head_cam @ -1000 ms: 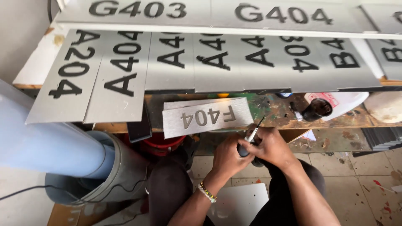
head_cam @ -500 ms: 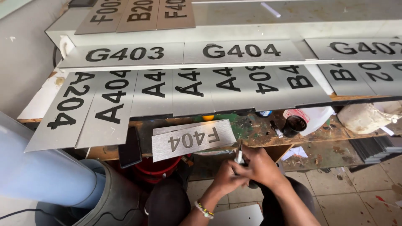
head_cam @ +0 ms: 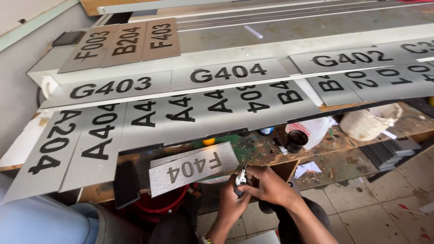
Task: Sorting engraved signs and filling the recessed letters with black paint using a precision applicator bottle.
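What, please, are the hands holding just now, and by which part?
Both the left hand and the right hand close around the lower end of a small tool; its slim tip points up toward the grey plate.

Tool [head_cam: 242, 176] handle (inside hands [head_cam: 253, 192])

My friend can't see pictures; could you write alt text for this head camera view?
Two hands, left hand and right hand, together grip a small silver tool beside a grey sign plate on a paint-stained workbench. Rows of similar grey lettered plates lie behind it.
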